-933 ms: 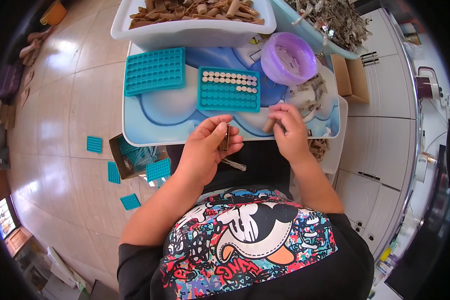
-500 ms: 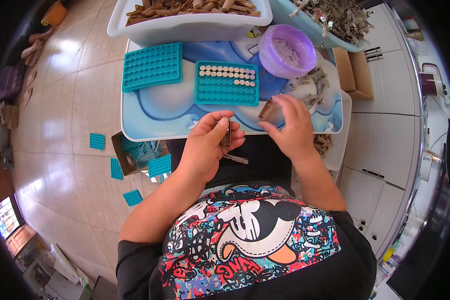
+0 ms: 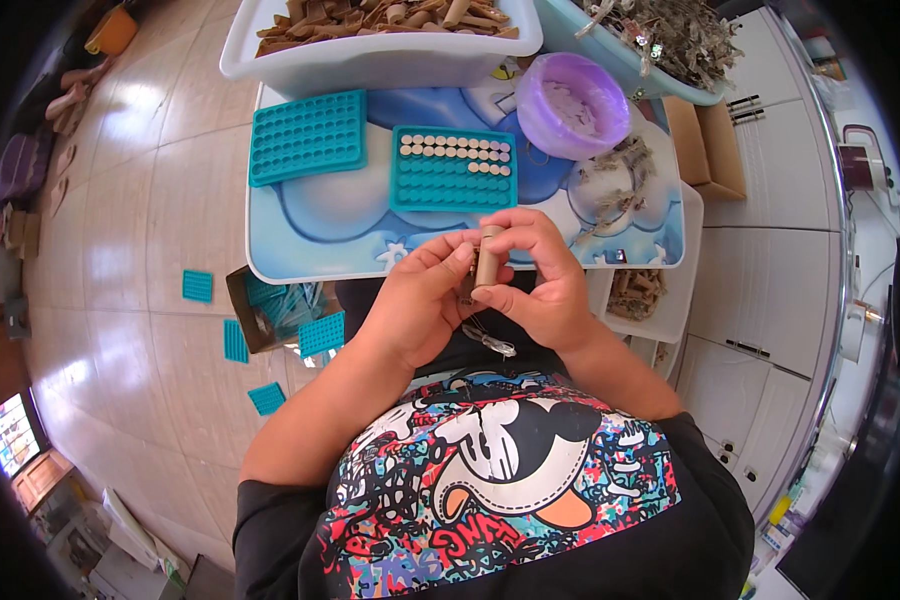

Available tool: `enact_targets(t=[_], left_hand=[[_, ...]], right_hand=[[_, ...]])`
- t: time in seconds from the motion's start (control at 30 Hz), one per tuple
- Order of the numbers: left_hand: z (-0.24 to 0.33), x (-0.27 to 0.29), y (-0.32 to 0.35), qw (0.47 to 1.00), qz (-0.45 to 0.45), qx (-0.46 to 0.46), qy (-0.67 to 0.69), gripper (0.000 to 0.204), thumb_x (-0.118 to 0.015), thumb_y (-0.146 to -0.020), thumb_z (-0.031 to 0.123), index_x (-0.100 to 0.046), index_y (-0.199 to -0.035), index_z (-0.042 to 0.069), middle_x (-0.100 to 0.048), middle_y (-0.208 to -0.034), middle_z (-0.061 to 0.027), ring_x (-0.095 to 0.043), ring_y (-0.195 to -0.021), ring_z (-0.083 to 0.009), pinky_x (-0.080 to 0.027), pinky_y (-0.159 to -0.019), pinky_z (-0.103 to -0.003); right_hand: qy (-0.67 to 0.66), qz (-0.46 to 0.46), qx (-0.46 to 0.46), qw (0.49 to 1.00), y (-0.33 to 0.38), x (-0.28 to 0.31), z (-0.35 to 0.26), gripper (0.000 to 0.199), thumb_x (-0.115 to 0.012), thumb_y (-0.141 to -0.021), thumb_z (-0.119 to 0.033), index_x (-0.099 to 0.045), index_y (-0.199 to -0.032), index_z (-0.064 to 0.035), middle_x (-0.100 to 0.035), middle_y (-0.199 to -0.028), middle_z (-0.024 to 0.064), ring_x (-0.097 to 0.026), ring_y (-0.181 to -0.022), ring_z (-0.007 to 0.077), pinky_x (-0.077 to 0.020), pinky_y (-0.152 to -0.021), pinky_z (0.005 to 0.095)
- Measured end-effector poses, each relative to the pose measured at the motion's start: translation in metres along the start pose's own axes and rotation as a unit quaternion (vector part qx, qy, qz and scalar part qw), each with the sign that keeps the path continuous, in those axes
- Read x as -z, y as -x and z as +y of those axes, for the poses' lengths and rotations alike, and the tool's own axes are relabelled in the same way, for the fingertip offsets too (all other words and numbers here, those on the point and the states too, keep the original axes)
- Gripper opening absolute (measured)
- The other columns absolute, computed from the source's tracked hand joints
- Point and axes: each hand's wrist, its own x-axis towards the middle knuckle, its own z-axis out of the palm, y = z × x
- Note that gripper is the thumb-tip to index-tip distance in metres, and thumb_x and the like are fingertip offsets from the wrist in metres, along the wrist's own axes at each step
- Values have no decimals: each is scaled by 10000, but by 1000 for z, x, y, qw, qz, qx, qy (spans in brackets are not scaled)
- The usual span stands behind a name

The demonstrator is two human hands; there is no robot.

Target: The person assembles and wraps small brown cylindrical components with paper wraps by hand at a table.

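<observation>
Just beyond the table's near edge, my two hands meet in front of my body. My right hand is closed, thumb and fingers gripping a small brown tube that stands nearly upright. My left hand is closed against it, pinching a narrow dark brown piece mostly hidden by the fingers. Beyond them lies a teal tray of round hollows, its far rows holding white discs. A bundle of pale cord hangs below my hands.
Another teal tray lies left on the cloud-patterned table. A white bin of brown pieces, a lined purple bowl and a pale-blue tub of grey scraps stand beyond. Floor left: a cardboard box, small teal trays.
My right hand has picked the brown tube off the table and brought it left and nearer, against my left hand. My left hand keeps its dark piece, slightly lower now.
</observation>
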Motion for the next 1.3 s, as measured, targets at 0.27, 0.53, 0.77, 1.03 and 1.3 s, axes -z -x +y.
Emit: enact_targets(t=[0.27,0.53,0.77,1.03,1.3], left_hand=[[-2,2,3,988,82,-51,-124,280,-490,-957,192,-500,-1183,26,-607,-1029,-75,-618,-922,-161,-521,-777,-291],[1,3,4,994,80,-42,-57,288,-452,-972,188,-487,-1200,14,-597,-1027,-78,-602,-905,-150,-506,-774,-290],[-1,3,3,990,96,-76,-63,292,-452,-968,165,-480,-1206,-2,-594,-1026,-90,-605,-898,-157,-506,-759,-283],[1,0,5,990,104,-79,-62,292,-448,-974,192,-511,-1176,-8,-597,-1000,-86,-599,-885,-157,-500,-746,-284],[4,-1,6,993,85,-77,-22,348,-401,-987,278,-537,-1136,-6,-588,-1000,-102,-591,-895,-199,-497,-766,-315]], right_hand=[[261,-41,-5,964,-6,7,-17,599,-761,-641,-143,-527,-1183,-35,-551,-1147,149,-515,-1053,348,-399,-927,428],[185,-22,40,982,-5,-4,-13,633,-779,-614,-121,-522,-1187,-36,-546,-1165,155,-510,-1079,344,-397,-936,430],[238,-1,66,969,-4,-15,-8,638,-780,-598,-97,-524,-1179,-45,-549,-1154,140,-517,-1081,330,-392,-936,423],[183,-16,57,981,-7,-11,-8,637,-788,-598,-101,-528,-1177,-49,-560,-1147,130,-519,-1095,324,-385,-949,423],[196,-31,62,978,-7,-12,-6,653,-800,-600,-139,-541,-1193,-53,-573,-1195,95,-497,-1174,323,-384,-972,411]])
